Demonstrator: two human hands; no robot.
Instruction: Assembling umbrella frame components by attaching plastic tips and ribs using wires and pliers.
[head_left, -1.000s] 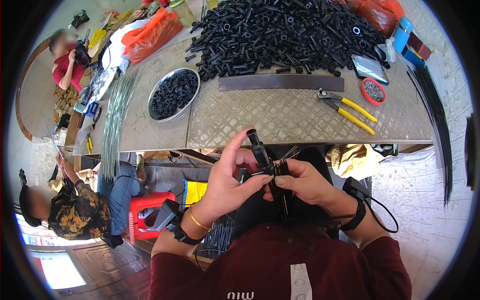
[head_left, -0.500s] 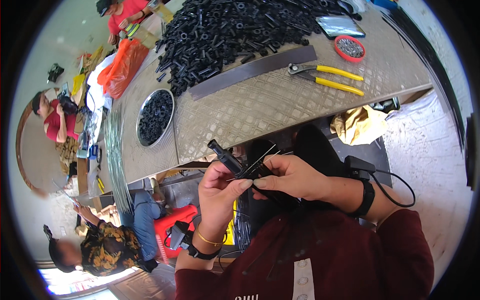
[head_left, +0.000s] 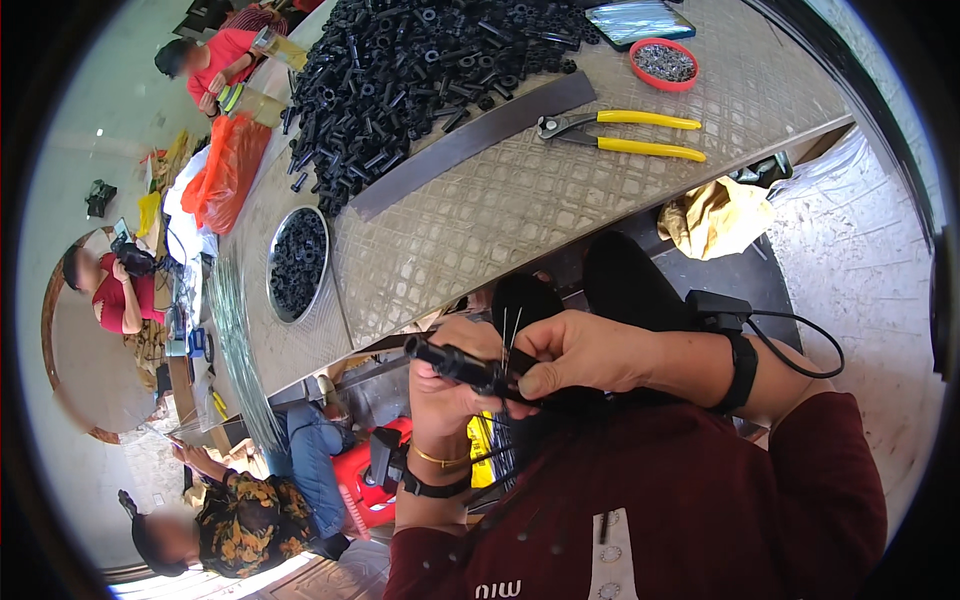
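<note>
My left hand (head_left: 450, 390) is wrapped round a black frame that looks like an umbrella frame, with a tubular plastic end (head_left: 450, 360) pointing left. Thin dark rods run from it toward my lap and fan out over my maroon shirt. Fine metal wires (head_left: 512, 330) stand up from the frame between my two hands. My right hand (head_left: 575, 355) is closed on the frame beside the wires, thumb pressed down on it. What exactly lies under the right fingertips is hidden.
The table (head_left: 480, 230) ahead bears a heap of black plastic parts (head_left: 410, 75), a flat dark strip (head_left: 480, 140), yellow-handled cutters (head_left: 630, 135), a red dish of small metal pieces (head_left: 664, 64) and a bowl of black parts (head_left: 300, 265). Wires (head_left: 238, 330) overhang its left side. Other people sit leftward.
The tubular end has swung from slanting up to lying nearly level. The wires, slanted before, now stand nearly upright. My left hand has turned, and the whole view has shifted slightly.
</note>
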